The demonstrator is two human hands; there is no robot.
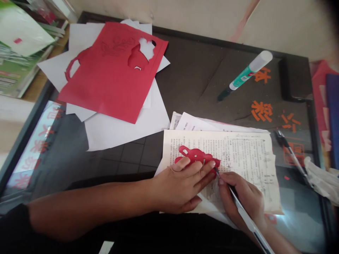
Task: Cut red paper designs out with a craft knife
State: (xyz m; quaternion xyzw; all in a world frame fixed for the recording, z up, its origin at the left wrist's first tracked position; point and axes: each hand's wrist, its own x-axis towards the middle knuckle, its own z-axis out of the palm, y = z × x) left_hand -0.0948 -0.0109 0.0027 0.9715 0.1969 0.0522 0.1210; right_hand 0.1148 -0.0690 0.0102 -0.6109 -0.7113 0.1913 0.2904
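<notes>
A small red paper cutout (199, 154) with holes in it lies on a worn printed booklet (246, 155). My left hand (182, 181) lies flat over its lower part, fingers stretched out and pressing it to the page. In my right hand (245, 197) is a slim pen-like craft knife (247, 219), gripped low on its shaft. Its thin tip touches or nearly touches the cutout's right end, close to my left fingertips. Part of the cutout is hidden beneath my left hand.
A large red sheet (106, 84) with cut-out holes and a drawn flower rests on white papers (127, 130) at the upper left. A green glue stick (242, 77) stands on the dark glass table (190, 77). A pen (292, 155) and crumpled white tissue (321, 180) lie right.
</notes>
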